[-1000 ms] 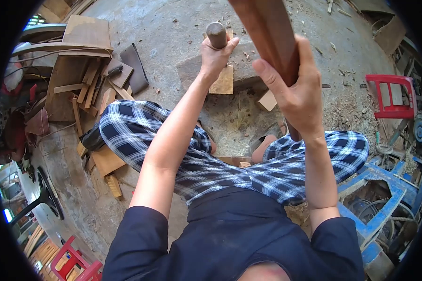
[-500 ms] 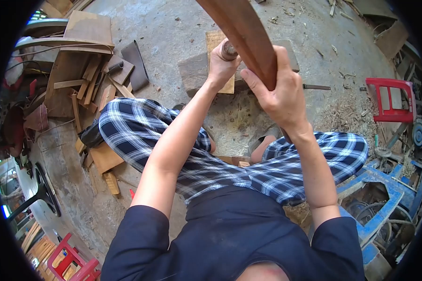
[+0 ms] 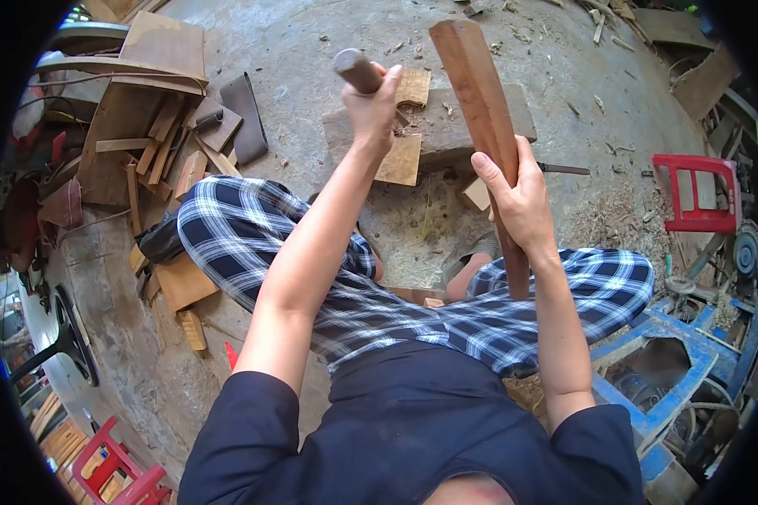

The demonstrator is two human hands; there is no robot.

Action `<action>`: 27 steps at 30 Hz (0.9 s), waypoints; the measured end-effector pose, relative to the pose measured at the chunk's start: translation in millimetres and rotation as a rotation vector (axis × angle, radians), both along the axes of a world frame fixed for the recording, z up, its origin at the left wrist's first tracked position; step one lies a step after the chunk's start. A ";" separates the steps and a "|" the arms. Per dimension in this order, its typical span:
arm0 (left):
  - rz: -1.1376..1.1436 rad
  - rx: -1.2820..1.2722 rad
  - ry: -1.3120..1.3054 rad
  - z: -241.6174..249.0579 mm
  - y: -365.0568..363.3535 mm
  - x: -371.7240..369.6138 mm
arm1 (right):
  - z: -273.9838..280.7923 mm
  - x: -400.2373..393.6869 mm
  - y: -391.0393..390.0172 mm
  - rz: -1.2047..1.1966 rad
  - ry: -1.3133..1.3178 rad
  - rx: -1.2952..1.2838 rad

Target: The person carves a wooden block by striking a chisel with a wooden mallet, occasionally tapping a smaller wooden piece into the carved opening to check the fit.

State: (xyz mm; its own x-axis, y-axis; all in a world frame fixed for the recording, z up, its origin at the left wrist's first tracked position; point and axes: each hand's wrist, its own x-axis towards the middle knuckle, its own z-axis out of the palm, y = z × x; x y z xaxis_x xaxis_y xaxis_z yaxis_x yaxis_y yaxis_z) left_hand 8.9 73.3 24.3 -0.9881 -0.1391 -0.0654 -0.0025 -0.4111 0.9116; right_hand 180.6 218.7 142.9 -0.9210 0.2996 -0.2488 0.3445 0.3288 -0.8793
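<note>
My left hand (image 3: 372,118) is closed around a round, dark wooden tool handle (image 3: 358,71); the tool's other end is mostly hidden by the hand. Held in my right hand (image 3: 522,206) is a long, curved reddish-brown piece of wood (image 3: 480,101), its lower end reaching over my right thigh. Below both hands a thick grey-brown wooden block (image 3: 514,109) lies on the floor. A pale wooden board (image 3: 402,160) rests at the block, partly covered by my left hand. A small light wood block (image 3: 477,195) sits just left of my right hand.
A dark flat bar (image 3: 566,169) lies to the right of the block. Scrap wood (image 3: 164,126) is piled at the left. A red plastic stool (image 3: 703,220) and a blue metal frame (image 3: 699,370) stand at the right, among wood shavings (image 3: 615,215).
The curved wood has come down and back toward me, showing its far end. My left hand has moved left and slightly away, tilting the handle. More of the wooden block shows.
</note>
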 end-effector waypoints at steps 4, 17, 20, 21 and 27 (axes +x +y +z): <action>-0.090 -0.173 0.097 6.8 13.2 7.4 | -6.0 2.4 2.8 0.003 0.051 0.008; -0.032 -0.321 0.211 11.8 -1.6 -6.0 | -12.4 1.6 4.1 0.007 0.039 -0.012; -0.113 -0.230 0.117 10.9 -3.1 -3.0 | -10.9 -0.5 2.4 0.009 -0.005 -0.036; -0.112 -0.231 0.116 7.9 -3.4 -2.1 | -12.2 -0.5 1.8 0.011 0.010 -0.033; -0.275 -0.350 0.062 7.3 1.1 9.7 | -13.5 2.5 1.7 0.012 0.036 -0.032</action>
